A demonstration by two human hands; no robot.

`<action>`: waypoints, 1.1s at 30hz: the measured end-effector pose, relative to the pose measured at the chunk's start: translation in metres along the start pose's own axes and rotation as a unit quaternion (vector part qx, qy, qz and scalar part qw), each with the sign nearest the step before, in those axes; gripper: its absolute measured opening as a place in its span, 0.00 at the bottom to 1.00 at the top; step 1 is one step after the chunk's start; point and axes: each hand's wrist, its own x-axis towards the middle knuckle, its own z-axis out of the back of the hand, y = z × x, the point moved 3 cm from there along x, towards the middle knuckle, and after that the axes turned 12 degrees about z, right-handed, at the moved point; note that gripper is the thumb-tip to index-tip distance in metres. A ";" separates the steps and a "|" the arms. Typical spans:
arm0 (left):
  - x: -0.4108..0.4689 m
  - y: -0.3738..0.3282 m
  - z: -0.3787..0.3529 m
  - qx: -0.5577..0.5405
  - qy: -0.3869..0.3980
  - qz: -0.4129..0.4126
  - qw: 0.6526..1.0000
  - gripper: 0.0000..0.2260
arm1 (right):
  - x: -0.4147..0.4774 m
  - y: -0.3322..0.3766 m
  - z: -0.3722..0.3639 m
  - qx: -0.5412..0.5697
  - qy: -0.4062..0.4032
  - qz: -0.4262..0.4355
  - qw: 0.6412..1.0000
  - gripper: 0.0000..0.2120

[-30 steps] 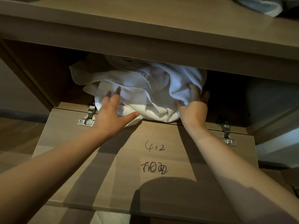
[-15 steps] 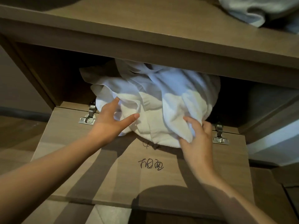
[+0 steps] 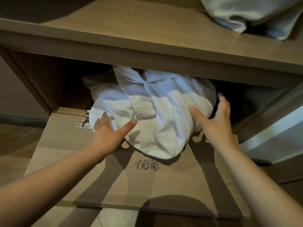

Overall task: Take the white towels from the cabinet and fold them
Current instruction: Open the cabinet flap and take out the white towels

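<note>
Both of my hands are on the bundle of white terry towels [image 3: 157, 115], which sits half out of the light wood cabinet [image 3: 57, 82], its lower end sagging onto the dropped-down wooden door flap [image 3: 65, 153]. Half a second ago it lay further in. It has slid toward me and now covers the upper line of black marker writing, leaving only the lower line of writing [image 3: 146, 166] showing at its 6 o'clock.

My left hand [image 3: 108, 130] stays at the bundle's 8 o'clock, thumb straight on top, fingers slipped under a fold. My right hand [image 3: 214, 122] has moved up from the lower hem to 3 o'clock, fingers straight along the flank, thumb flat on the front; neither hand is clenched.

A silver metal hinge [image 3: 83, 124] shows at 9 o'clock, just beside the towels. At 12 o'clock runs the flat wooden cabinet top [image 3: 131, 30], with a pale rumpled cloth [image 3: 246, 12] lying on it at 1 o'clock. Brown floor [image 3: 16, 145] shows far out at 9 o'clock.
</note>
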 end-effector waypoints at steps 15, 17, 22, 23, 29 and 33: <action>0.007 -0.008 -0.001 -0.198 0.162 0.078 0.964 0.61 | -0.067 0.017 -0.012 -0.005 0.052 0.105 0.993 0.42; 0.005 -0.009 0.000 -0.193 0.171 0.083 0.963 0.60 | -0.075 0.024 -0.008 0.023 0.052 0.108 0.993 0.41; 0.001 -0.011 0.000 -0.176 0.164 0.087 0.967 0.61 | -0.039 0.019 0.022 0.003 0.013 0.081 0.997 0.36; 0.001 -0.011 -0.001 -0.166 0.158 0.089 0.969 0.62 | -0.028 0.017 0.028 0.004 -0.004 0.065 0.998 0.36; -0.003 -0.007 -0.003 -0.140 0.161 0.128 0.969 0.64 | 0.019 0.008 0.017 0.023 0.073 -0.108 0.991 0.56; -0.006 -0.004 -0.005 -0.140 0.161 0.150 0.965 0.63 | 0.023 0.005 0.001 -0.046 0.088 -0.068 0.993 0.58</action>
